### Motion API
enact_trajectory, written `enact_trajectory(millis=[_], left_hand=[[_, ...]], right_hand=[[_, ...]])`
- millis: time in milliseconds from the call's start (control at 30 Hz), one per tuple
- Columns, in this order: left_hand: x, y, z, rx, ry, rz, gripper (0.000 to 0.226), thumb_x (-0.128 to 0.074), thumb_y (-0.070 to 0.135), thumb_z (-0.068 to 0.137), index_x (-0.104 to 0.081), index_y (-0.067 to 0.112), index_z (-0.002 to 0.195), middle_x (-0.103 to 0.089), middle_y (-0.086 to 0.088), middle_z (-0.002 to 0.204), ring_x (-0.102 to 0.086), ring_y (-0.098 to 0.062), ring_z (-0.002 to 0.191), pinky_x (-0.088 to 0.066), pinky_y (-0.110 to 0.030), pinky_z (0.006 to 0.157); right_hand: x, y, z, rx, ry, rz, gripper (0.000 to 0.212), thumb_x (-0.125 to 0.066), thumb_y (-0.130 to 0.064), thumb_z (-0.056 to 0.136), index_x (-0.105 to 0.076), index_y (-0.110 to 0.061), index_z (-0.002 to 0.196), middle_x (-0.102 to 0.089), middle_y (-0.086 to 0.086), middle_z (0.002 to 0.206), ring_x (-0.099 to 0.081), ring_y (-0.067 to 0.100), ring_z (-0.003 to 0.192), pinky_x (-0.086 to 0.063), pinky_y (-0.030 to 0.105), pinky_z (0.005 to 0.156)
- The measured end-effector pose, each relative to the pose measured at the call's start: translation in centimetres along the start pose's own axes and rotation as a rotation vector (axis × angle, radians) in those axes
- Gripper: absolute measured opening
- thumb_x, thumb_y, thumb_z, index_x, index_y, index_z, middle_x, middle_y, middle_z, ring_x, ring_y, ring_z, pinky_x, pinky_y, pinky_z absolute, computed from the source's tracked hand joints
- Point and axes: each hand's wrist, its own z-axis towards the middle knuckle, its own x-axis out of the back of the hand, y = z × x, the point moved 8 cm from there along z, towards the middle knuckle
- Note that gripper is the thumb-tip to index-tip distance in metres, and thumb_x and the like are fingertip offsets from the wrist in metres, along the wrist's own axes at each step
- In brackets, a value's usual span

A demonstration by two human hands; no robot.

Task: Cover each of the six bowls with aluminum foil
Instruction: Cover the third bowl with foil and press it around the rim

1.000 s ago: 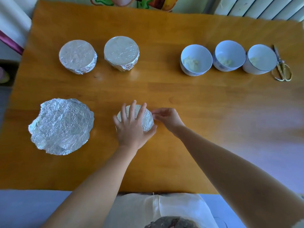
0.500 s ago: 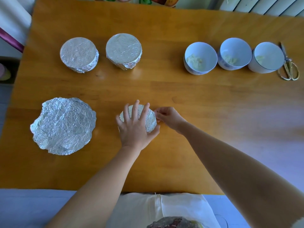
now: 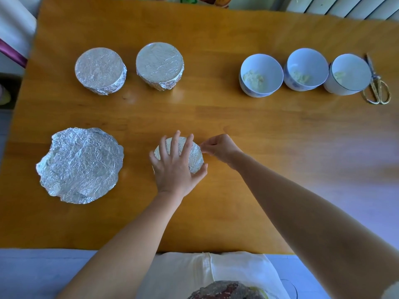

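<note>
A foil-covered bowl (image 3: 195, 157) stands near the table's front middle. My left hand (image 3: 174, 167) lies flat on its top with spread, straight fingers. My right hand (image 3: 220, 148) pinches the foil edge at the bowl's right rim. Two more foil-covered bowls (image 3: 100, 71) (image 3: 159, 65) stand at the back left. Three uncovered white bowls (image 3: 261, 75) (image 3: 306, 70) (image 3: 347, 74), each holding a little pale food, line up at the back right. A loose stack of crinkled round foil sheets (image 3: 79, 165) lies at the front left.
Gold-handled scissors (image 3: 376, 87) lie at the far right, next to the last open bowl. The wooden table (image 3: 216, 117) ends close to my body at the front. A radiator runs behind the table's back right edge.
My right hand has shifted slightly up along the bowl's right rim, still working the foil edge. My left hand stays pressed on top. The view has tilted a little.
</note>
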Motion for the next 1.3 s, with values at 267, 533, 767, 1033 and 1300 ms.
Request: enact_trajectory(millis=[267, 533, 767, 1033, 1300], left_hand=[[0.2, 0.1, 0.0, 0.017, 0.006, -0.004, 0.084, -0.029, 0.077, 0.082, -0.030, 0.031, 0.153, -0.030, -0.004, 0.158, -0.030, -0.035, 0.140, -0.030, -0.056, 0.098], [0.0, 0.1, 0.1, 0.028, -0.019, 0.034, 0.089, -0.020, 0.081, 0.081, -0.025, 0.032, 0.155, -0.027, -0.003, 0.160, -0.028, -0.035, 0.141, -0.031, -0.056, 0.098], [0.1, 0.0, 0.2, 0.068, -0.017, 0.007, 0.094, -0.015, 0.085, 0.078, -0.026, 0.031, 0.154, -0.029, -0.003, 0.159, -0.029, -0.035, 0.140, -0.033, -0.056, 0.097], [0.5, 0.2, 0.6, 0.254, -0.030, -0.095, 0.099, -0.030, 0.087, 0.072, -0.024, 0.033, 0.155, -0.024, -0.003, 0.161, -0.022, -0.035, 0.145, -0.030, -0.058, 0.101], [0.9, 0.4, -0.1, 0.283, -0.037, -0.252, 0.092, -0.008, 0.079, 0.078, -0.012, 0.033, 0.158, -0.013, -0.005, 0.165, -0.009, -0.037, 0.150, -0.015, -0.067, 0.113]], right_hand=[[-0.2, -0.2, -1.2, 0.006, -0.033, 0.112, 0.027, -0.063, -0.030, 0.093, -0.075, -0.006, 0.092, -0.071, -0.004, 0.082, -0.061, 0.007, 0.076, -0.045, 0.023, 0.060], [-1.1, 1.2, -1.5, -0.189, 0.122, 0.269, 0.025, -0.075, -0.032, 0.084, -0.070, -0.012, 0.069, -0.064, 0.001, 0.066, -0.051, 0.012, 0.057, -0.034, 0.019, 0.043], [-1.3, 0.5, -1.9, -0.129, 0.070, 0.259, 0.026, -0.063, -0.030, 0.093, -0.070, -0.011, 0.078, -0.063, -0.004, 0.066, -0.050, 0.008, 0.055, -0.038, 0.016, 0.044], [-2.7, -0.1, -1.4, -0.098, -0.112, 0.280, 0.041, -0.047, -0.039, 0.101, -0.067, -0.006, 0.115, -0.070, 0.006, 0.105, -0.064, 0.016, 0.092, -0.052, 0.026, 0.080], [-3.0, 0.2, -1.7, -0.069, -0.133, 0.316, 0.050, -0.039, -0.041, 0.103, -0.038, -0.020, 0.148, -0.051, 0.003, 0.138, -0.048, 0.021, 0.129, -0.039, 0.037, 0.108]])
